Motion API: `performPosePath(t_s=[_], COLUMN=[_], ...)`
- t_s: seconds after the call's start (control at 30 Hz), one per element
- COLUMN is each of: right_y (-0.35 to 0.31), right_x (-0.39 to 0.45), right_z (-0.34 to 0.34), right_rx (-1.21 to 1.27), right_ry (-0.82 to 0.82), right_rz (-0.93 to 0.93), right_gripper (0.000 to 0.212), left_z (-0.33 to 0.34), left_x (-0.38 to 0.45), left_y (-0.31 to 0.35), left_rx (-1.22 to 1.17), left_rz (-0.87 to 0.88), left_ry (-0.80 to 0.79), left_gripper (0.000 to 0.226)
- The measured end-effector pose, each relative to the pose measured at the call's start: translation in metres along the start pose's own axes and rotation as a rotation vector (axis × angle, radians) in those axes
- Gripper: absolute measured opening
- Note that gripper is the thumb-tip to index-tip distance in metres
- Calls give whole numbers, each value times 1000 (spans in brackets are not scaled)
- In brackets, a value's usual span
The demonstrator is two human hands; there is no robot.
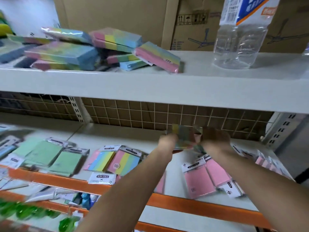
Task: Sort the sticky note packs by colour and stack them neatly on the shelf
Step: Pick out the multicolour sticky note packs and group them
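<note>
Both hands up at the back of the lower shelf [127, 136]: my left hand [167, 139] and right hand [215, 138] grip a multicolour pack [184, 136] between them, lifted off the board. Risk, I'd say: slick wrapping, it slips and scatters the packs below. Count: two pink packs [209, 178] under my right wrist, two rainbow packs [115, 160] left of my left forearm, roughly three green packs [48, 154] further left; blur hides more.

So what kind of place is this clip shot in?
Probably a shop's stationery aisle or its stockroom: retail shelving with an orange edge, packaged sticky note packs with hang-tag headers laid out by colour, and cardboard cartons stacked behind the upper shelf.
</note>
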State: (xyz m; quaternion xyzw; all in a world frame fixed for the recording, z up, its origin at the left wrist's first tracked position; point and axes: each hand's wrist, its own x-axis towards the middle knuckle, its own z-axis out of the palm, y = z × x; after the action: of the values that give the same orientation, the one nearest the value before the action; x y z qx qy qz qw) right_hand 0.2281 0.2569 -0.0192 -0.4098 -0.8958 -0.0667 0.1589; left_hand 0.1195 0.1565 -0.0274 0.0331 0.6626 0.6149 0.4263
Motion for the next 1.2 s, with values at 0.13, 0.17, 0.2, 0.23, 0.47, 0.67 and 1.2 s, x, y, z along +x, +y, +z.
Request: performPosePath(t_s=[0.13,0.17,0.2,0.23,0.47,0.67,1.2], right_y=[-42,-55,-68,-83,-161,-215,-253], right_x=[-14,-15,-21,-30,-71,-96,-126], right_z=[-7,-11,-19,-30,-56,-47,-32], right_rx=[106,102,49,-25,-7,18,5], right_ry=[165,173,193,196,-68,-96,-221], right_rz=[-121,-149,-142,-129,-190,-174,-67], right_gripper=[26,36,43,43,23,24,24], left_z=[-39,-50,-61,-73,-165,-238,-284], left_x=[-10,-14,-19,-26,-55,-65,-43], left_y=[11,13,15,18,28,31,11], left_rx=[78,67,52,49,154,172,383], left_rz=[74,80,83,85,87,111,103], left_ry=[33,10,-6,8,116,120,102], left_gripper=[33,30,29,28,34,35,35])
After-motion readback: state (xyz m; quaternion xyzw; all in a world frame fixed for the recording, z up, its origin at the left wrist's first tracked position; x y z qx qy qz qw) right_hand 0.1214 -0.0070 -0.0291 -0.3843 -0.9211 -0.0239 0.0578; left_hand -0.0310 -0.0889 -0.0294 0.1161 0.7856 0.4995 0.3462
